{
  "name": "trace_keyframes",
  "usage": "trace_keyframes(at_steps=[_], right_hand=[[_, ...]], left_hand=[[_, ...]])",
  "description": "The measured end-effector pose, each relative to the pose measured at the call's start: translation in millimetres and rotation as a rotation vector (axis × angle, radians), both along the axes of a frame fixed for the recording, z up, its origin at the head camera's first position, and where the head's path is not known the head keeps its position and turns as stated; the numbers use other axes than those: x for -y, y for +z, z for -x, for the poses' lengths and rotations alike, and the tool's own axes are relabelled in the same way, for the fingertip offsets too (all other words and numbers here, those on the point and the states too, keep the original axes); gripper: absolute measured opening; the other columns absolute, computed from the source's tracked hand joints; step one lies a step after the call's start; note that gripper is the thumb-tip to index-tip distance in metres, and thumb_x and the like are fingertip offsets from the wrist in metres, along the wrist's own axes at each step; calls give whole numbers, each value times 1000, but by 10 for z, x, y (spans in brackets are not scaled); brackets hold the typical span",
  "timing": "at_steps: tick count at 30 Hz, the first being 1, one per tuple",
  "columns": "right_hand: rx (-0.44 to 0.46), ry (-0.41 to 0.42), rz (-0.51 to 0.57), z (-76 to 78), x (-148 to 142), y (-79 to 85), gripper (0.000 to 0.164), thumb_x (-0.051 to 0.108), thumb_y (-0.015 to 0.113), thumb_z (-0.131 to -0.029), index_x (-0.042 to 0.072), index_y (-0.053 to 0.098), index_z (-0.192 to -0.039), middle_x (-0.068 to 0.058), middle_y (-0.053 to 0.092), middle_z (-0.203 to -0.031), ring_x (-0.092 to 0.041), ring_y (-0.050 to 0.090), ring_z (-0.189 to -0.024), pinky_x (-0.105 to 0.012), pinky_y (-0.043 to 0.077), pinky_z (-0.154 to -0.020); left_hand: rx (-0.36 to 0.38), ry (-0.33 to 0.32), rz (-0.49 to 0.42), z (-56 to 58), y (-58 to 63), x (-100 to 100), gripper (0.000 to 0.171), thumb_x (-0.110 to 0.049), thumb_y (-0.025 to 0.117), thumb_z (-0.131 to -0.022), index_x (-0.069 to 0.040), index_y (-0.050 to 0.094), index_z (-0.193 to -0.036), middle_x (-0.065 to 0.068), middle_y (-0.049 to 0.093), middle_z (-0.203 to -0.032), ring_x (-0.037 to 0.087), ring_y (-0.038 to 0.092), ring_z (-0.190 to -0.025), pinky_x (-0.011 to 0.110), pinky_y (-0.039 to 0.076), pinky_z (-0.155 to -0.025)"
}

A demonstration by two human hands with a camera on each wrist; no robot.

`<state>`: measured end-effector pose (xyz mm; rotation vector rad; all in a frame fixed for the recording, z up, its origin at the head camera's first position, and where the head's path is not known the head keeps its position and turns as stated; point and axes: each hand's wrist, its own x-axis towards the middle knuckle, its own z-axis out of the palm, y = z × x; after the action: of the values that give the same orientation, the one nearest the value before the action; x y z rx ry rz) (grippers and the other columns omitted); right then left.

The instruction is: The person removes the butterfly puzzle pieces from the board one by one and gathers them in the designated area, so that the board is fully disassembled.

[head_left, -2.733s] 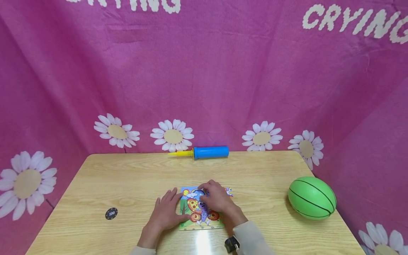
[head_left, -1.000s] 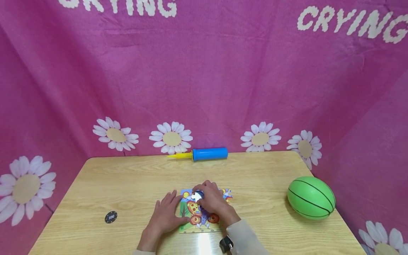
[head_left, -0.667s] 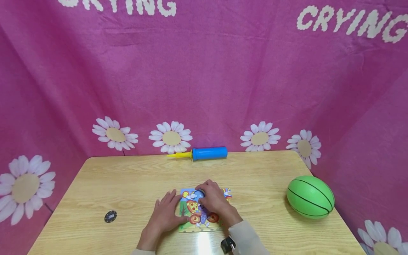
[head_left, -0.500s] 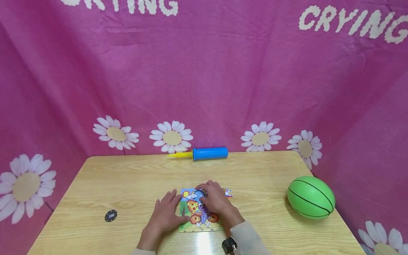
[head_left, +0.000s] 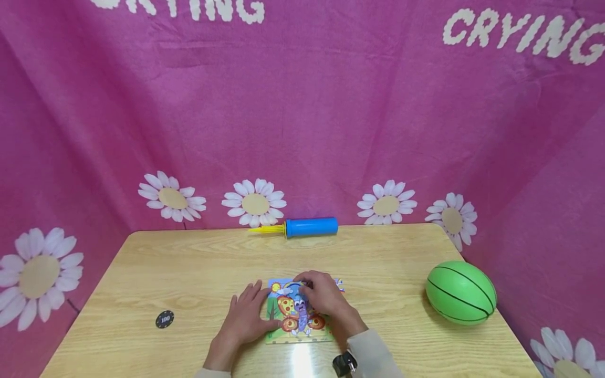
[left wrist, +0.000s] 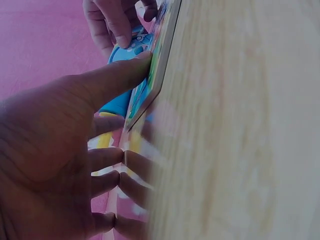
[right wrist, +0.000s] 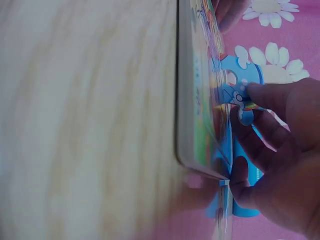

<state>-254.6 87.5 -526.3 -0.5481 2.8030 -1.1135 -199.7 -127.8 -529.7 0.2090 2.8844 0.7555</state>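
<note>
A jigsaw puzzle (head_left: 302,321) with a purple butterfly picture lies on the table between my hands. My left hand (head_left: 246,317) lies at its left side, fingers spread and straight on the tabletop, thumb (left wrist: 132,67) resting on the puzzle's edge. Above the upper part of the picture, my right hand (head_left: 326,294) pinches a blue jigsaw piece (right wrist: 245,82) between thumb and fingers. In the right wrist view the piece stands tilted up from the puzzle's surface, its knob pointing toward the fingers. The right hand covers the puzzle's upper right in the head view.
A blue and yellow hand pump (head_left: 312,227) lies at the table's back edge. On the right sits a green ball (head_left: 460,293) with black lines, and on the left a black chip (head_left: 164,319) marked 100. Another puzzle part (head_left: 340,284) juts out past the right hand.
The right hand has shifted slightly right, and the butterfly's face now shows. A white patch near the right fingers, seen one second ago, is gone. The left hand has stayed in place.
</note>
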Motion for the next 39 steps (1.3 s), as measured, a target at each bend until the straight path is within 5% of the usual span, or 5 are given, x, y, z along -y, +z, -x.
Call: trace_keyframes(at_steps=[10,26,39], right_hand=[[5,3,-11,17,-26,10,15,16,64,-92,19,72,-105,3,68,-95,-9,55,-80,-28,47,-74],[-1,-79,64,39,-36,20,13,17,60,-95,19,70,-104,4,69,-89,-9,56,-77,-26,47,-71],[67,-210,123,59,-352,13,22,15,60,-96,20,68,-116,1,64,-96,-15,53,-85,-29,48,-76]], left_hand=[[-4,-59,-21,-15,39,-27,52,-49,73,-79,-24,60,-123,25,30,-155,48,20,-145,77,10,-108],[-18,-50,5,-21,73,-49,52,-52,75,-77,-23,61,-118,24,31,-154,48,22,-144,78,13,-107],[3,-43,8,-19,41,-45,55,-52,74,-78,-23,59,-123,23,29,-156,46,19,-146,76,11,-109]])
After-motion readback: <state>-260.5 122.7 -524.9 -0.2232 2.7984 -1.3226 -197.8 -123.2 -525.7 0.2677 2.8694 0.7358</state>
